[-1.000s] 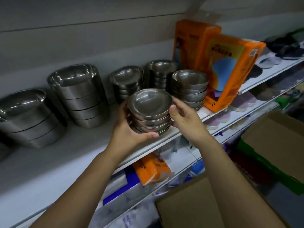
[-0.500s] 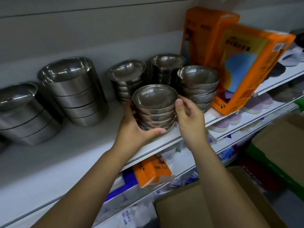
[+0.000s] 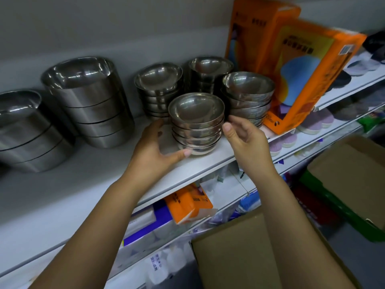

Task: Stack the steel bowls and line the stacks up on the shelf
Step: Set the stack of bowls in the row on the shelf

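A stack of several small steel bowls (image 3: 196, 122) stands upright on the white shelf (image 3: 83, 184), near its front edge. My left hand (image 3: 154, 149) cups the stack's left side, thumb against its base and fingers reaching behind it. My right hand (image 3: 243, 136) hovers at the stack's right side with loosely curled fingers, its thumb just off the rims, holding nothing. Three more small stacks stand close behind: one at the left rear (image 3: 158, 88), one at the back (image 3: 210, 74) and one at the right (image 3: 248, 94).
Two stacks of large steel bowls (image 3: 87, 101) (image 3: 23, 130) stand further left on the shelf. Orange boxes (image 3: 308, 80) lean at the right of the bowl stacks. Packaged goods fill the lower shelves. Cardboard boxes (image 3: 239, 257) (image 3: 354, 174) sit below and to the right.
The stack went from held at the shelf edge to resting on the shelf. My right hand has come off its side; my left hand stays on it.
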Motion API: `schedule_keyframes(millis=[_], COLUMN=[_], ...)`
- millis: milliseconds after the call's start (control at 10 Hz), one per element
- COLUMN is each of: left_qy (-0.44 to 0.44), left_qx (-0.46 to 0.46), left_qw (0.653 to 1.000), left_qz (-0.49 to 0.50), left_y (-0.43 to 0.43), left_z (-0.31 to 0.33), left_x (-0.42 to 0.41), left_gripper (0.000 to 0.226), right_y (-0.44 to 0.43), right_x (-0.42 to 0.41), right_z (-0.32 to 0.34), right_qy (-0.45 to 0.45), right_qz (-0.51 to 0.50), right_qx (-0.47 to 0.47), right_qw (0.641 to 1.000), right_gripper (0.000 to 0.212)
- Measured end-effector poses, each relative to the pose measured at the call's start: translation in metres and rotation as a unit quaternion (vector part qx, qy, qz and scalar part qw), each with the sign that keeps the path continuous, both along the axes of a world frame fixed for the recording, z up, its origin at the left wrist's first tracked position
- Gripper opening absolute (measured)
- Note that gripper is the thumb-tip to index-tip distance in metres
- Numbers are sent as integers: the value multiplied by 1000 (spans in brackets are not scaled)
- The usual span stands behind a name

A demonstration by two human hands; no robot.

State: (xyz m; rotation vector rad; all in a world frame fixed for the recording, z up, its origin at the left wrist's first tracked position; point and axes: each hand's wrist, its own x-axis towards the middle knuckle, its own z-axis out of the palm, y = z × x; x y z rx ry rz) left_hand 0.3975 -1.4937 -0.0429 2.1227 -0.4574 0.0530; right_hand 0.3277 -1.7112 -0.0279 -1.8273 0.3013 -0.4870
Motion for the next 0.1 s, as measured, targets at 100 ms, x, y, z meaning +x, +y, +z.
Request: schedule_keyframes(millis=[100], left_qy=[-19], left_qx=[37], left_qw=[999], left_qz=[7], left_y=[23], left_z=[7], left_x=[-10], left_gripper=[78], right_y=[6], right_x=[-18], right_z=[6], right_qy=[15], right_qz=[-25], right_qx=[-27], right_qw=[999], right_gripper=[55])
